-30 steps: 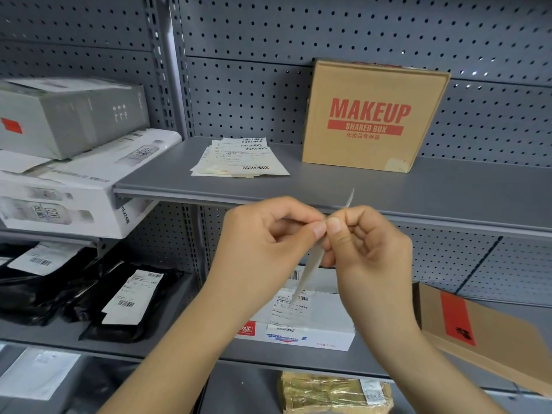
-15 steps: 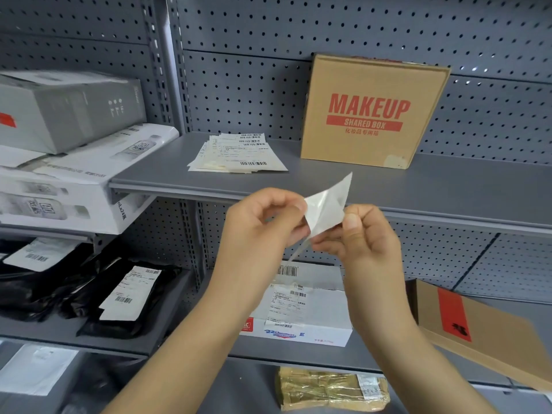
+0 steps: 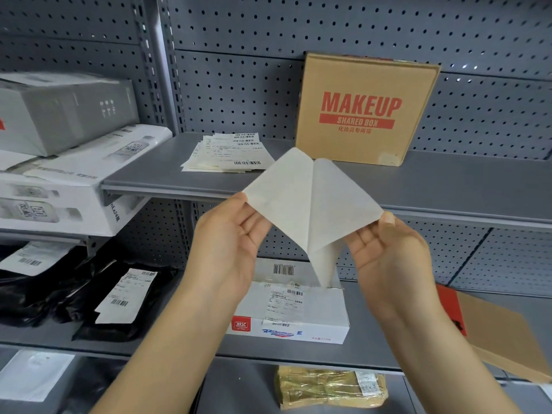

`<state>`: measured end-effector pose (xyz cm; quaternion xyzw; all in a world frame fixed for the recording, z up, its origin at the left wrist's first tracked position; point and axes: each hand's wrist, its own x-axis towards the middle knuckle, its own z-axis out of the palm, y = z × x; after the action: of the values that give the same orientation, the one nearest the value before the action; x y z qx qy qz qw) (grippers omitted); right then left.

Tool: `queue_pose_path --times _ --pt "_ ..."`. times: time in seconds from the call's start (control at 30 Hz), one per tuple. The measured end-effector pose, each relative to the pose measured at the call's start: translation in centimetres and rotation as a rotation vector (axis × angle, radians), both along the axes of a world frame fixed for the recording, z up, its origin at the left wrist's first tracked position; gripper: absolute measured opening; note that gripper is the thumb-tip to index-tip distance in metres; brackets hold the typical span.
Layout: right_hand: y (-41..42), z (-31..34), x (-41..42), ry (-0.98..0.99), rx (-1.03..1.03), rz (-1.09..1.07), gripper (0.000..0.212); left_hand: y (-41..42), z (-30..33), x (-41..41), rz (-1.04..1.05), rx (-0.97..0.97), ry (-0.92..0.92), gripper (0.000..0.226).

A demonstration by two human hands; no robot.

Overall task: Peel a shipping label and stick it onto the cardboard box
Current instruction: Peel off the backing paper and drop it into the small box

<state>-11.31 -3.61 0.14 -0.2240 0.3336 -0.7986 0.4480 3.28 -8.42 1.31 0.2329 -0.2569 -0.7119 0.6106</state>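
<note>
A brown cardboard box [image 3: 364, 82] printed "MAKEUP SHARED BOX" stands upright against the pegboard on the upper shelf. In front of it, at chest height, I hold a shipping label [image 3: 283, 192] half peeled from its backing sheet [image 3: 340, 201]; the two sheets spread apart in a V and still join at the lower edge. My left hand [image 3: 230, 243] pinches the left sheet's corner. My right hand [image 3: 388, 252] pinches the right sheet's corner. Only blank pale sides face me, so I cannot tell which sheet is the label.
A stack of more labels [image 3: 230, 153] lies on the upper shelf [image 3: 448, 186] left of the box. White and grey cartons [image 3: 59, 162] sit at left. Below are black mail bags [image 3: 98, 297], a white labelled carton [image 3: 298, 312] and a flat brown box [image 3: 501, 333].
My hands have pulled apart sideways, and the label that was pinched edge-on between my fingertips has opened wide from its backing.
</note>
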Motion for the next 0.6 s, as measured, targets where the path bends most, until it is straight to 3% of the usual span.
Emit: queue_pose_path --times 0.6 --pt "1.8 0.8 -3.6 -0.154 -0.15 -0.21 0.037 -0.6 0.5 0.4 0.122 0.033 0.202 0.021"
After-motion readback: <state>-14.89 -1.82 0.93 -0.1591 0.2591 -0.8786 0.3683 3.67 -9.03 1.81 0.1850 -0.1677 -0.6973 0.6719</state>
